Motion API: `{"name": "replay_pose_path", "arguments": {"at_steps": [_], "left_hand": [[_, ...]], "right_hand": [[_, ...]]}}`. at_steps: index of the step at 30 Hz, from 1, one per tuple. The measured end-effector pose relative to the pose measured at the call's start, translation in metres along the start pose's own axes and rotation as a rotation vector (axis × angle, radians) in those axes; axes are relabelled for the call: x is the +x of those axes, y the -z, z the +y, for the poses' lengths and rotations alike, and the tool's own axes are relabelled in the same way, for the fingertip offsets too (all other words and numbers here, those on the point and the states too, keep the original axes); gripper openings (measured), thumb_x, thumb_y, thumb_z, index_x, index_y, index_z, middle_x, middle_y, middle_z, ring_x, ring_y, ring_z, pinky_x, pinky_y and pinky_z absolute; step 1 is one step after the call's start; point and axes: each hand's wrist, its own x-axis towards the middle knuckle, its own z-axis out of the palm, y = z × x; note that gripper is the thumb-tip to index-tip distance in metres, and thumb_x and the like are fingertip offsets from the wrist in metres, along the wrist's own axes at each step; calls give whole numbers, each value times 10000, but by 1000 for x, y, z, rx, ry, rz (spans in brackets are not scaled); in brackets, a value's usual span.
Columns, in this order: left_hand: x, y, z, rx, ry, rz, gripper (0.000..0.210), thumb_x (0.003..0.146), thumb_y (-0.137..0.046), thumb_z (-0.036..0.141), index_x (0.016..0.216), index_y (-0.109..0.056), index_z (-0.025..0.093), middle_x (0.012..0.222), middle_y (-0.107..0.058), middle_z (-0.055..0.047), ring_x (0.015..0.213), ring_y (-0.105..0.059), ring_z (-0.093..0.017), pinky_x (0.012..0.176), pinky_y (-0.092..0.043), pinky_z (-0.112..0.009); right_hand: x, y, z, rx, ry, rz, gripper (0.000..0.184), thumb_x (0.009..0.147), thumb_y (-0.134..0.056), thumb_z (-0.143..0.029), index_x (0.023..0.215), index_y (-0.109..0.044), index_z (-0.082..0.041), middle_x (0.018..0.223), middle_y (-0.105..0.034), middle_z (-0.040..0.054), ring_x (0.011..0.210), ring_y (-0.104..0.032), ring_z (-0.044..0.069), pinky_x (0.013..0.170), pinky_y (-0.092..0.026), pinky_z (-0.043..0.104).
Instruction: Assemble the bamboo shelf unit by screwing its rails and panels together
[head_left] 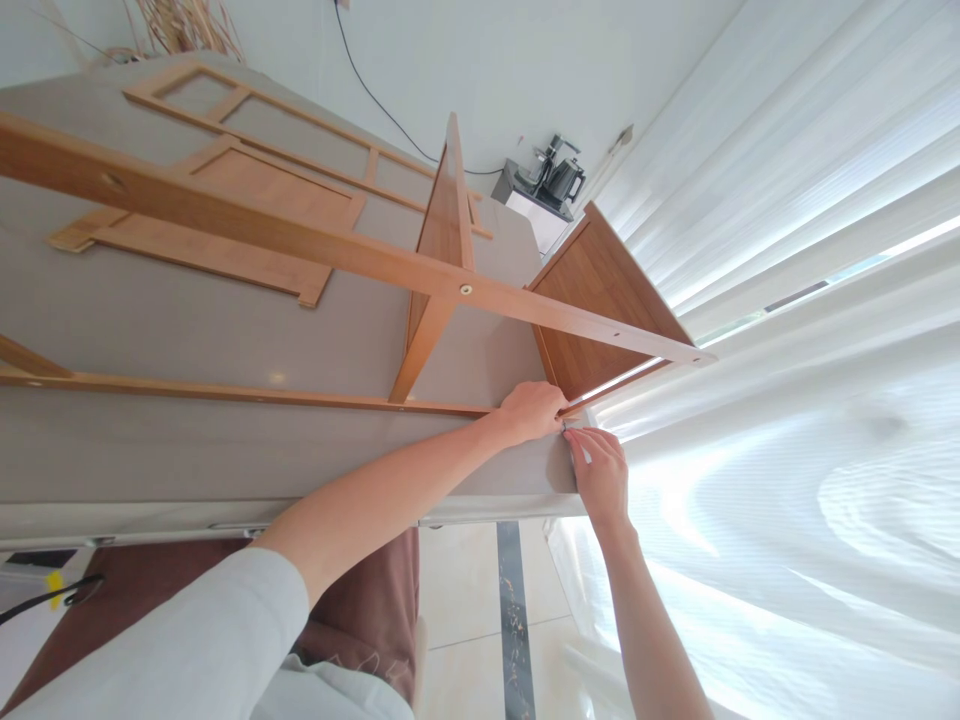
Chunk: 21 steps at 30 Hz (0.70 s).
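A partly assembled wooden shelf frame lies on its side on the grey table, with shelf panels set between its long rails. My left hand is closed around the near lower rail, close to its right end. Just beside it, my right hand makes a pinch at the rail's end. A small dark thing shows at its fingertips, too small to name. The end panel rises behind both hands, joined between the two rails. Another upright panel stands further left.
A loose wooden panel and a slim ladder-like wooden frame lie on the grey table. Behind stands a small cabinet with a black kettle. White curtains hang at the right. A brown chair is below the table's front edge.
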Motion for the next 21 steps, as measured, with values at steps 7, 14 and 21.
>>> {"name": "replay_pose_path", "arguments": {"at_steps": [7, 14, 21], "left_hand": [[0, -1, -1, 3, 0, -2, 266, 974, -592, 362, 1132, -640, 153, 1128, -659, -77, 992, -650, -191, 870, -565, -396], [0, 1, 0, 7, -2, -3, 273, 974, -592, 363, 1147, -636, 156, 1144, -655, -80, 1002, -649, -194, 875, -565, -400], [0, 1, -1, 23, -8, -8, 274, 974, -592, 362, 1149, -635, 156, 1142, -655, -79, 1000, -649, -194, 872, -566, -399]], "right_hand": [[-3, 3, -5, -13, -11, 1, 260, 1005, -493, -302, 1021, -743, -231, 984, -742, 54, 898, -620, 208, 827, -523, 356], [-4, 6, -6, -71, 37, -32, 228, 1006, -489, -266, 1034, -711, -227, 1035, -736, 67, 986, -633, 222, 871, -493, 366], [-2, 4, -6, -109, 63, -75, 237, 1020, -444, -239, 1020, -681, -222, 1032, -724, 68, 957, -638, 217, 847, -480, 358]]}}
